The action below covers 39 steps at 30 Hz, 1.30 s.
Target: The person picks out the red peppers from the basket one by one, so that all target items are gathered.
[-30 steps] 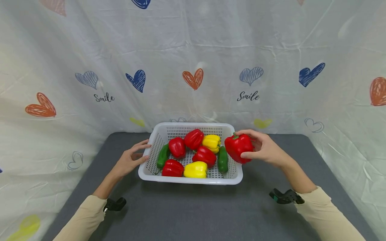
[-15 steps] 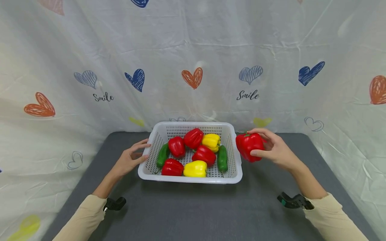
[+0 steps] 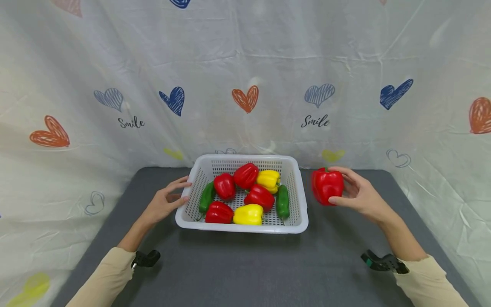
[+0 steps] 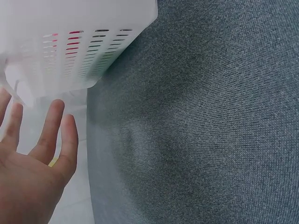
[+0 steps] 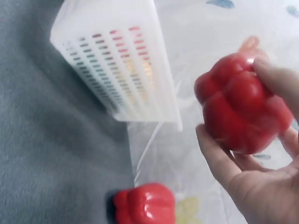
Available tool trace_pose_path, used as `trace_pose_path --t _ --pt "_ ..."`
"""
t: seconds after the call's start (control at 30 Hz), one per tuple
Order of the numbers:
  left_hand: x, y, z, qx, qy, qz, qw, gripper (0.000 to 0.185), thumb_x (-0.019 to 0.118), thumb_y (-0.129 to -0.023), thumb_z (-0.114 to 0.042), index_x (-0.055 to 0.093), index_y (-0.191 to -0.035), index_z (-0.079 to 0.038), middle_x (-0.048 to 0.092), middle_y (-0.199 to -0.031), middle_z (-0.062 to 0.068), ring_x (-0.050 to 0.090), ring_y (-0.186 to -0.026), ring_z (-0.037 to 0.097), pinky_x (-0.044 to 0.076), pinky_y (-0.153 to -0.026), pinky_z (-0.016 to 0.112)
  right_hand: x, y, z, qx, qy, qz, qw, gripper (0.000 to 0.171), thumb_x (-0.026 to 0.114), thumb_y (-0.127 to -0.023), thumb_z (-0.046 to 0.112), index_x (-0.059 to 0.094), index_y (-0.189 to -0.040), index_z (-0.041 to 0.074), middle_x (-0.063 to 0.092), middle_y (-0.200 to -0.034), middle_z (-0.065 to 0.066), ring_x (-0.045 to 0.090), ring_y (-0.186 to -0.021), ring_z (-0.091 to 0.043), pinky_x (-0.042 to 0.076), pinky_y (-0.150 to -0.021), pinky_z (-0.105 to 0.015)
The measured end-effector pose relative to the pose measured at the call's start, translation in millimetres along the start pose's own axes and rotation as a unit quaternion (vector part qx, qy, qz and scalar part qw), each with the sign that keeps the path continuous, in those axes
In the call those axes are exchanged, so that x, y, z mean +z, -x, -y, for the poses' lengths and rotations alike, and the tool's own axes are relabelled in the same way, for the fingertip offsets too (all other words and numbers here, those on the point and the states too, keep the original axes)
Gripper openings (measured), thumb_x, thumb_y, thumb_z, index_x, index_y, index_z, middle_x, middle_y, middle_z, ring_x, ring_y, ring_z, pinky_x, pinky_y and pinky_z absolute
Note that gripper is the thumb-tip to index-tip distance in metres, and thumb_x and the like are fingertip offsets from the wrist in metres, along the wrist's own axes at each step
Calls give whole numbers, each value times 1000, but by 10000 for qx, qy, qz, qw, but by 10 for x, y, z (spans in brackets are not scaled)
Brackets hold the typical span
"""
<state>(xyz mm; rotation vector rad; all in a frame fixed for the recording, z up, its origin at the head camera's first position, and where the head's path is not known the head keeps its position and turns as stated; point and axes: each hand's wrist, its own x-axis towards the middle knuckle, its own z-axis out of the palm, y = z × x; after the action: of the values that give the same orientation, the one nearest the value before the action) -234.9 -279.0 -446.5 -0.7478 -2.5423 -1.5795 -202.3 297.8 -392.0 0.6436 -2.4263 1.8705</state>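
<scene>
1. Room: I see a white cloth backdrop [image 3: 245,64] printed with hearts and "Smile", hung behind and along both sides
2. Surface: a dark grey table [image 3: 245,268] with a fabric-like weave
3. White slotted basket [image 3: 241,229]: stands mid-table and holds red, yellow and green peppers
4. Red pepper [image 3: 327,186]: off the table, just right of the basket and outside its rim
5. Second red pepper [image 5: 144,203]: lies on the table near its far edge, seen only in the right wrist view
6. Right hand [image 3: 358,196]: grasps the red pepper, thumb and fingers wrapped round it
7. Left hand [image 3: 165,204]: relaxed, fingers straight, fingertips at the basket's left wall
8. Step, as I judge it: carrying one pepper beside the basket; the next move calls for a firm grip and a free spot on the table
</scene>
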Motion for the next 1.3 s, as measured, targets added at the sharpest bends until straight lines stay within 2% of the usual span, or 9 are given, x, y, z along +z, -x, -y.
trace_pose_path --t 0.17,0.37,0.43,0.63,0.97,1.17,1.3 --pt "2 0 -3 -1 20 -5 10000 48 69 -95 2 54 -142 5 35 -158 20 55 -118 54 54 -84 29 -86 80 -62 103 183 -453 9988 74 78 -84 -6 45 -149 10 52 -137 -9 58 -116 -25 58 -79 -35" --pt "8 8 -6 9 -15 -31 10000 48 69 -95 2 55 -141 4 36 -158 20 54 -120 52 54 -87 52 -188 169 -133 -4 256 -595 9979 72 74 -88 -8 42 -151 6 54 -135 -5 60 -113 -17 56 -81 -29" --pt "12 10 -10 19 -20 -42 10000 48 69 -95 2 55 -141 4 36 -157 20 54 -121 51 52 -88 57 -213 183 -158 119 263 -679 9973 72 75 -88 -7 42 -150 6 52 -136 -5 60 -113 -17 56 -80 -30" --pt "15 2 -9 26 -48 -64 10000 48 70 -95 1 56 -141 3 37 -157 19 53 -124 48 50 -89 60 -300 210 -247 428 323 -903 9945 71 74 -90 -3 42 -152 10 48 -138 -7 59 -113 -16 57 -77 -31" --pt "-23 -39 -6 369 -81 -6 9993 47 72 -91 6 59 -136 6 39 -154 22 42 -134 44 40 -96 69 -438 226 -349 436 210 -1051 9933 66 70 -94 -3 40 -152 6 49 -136 -6 60 -111 -12 57 -77 -28" --pt "-49 -70 -9 292 6 119 9995 44 72 -92 6 61 -134 5 37 -156 22 49 -128 47 41 -95 68 -489 234 -403 524 33 -1068 9929 65 69 -95 -2 43 -153 13 46 -139 -7 59 -112 -15 57 -78 -29" --pt "-44 -76 9 249 -4 128 9996 42 71 -92 6 62 -133 5 37 -157 21 47 -130 47 41 -96 68 -547 237 -466 590 40 -1164 9914 66 69 -95 -1 43 -153 15 45 -141 -5 57 -111 -16 57 -78 -28"
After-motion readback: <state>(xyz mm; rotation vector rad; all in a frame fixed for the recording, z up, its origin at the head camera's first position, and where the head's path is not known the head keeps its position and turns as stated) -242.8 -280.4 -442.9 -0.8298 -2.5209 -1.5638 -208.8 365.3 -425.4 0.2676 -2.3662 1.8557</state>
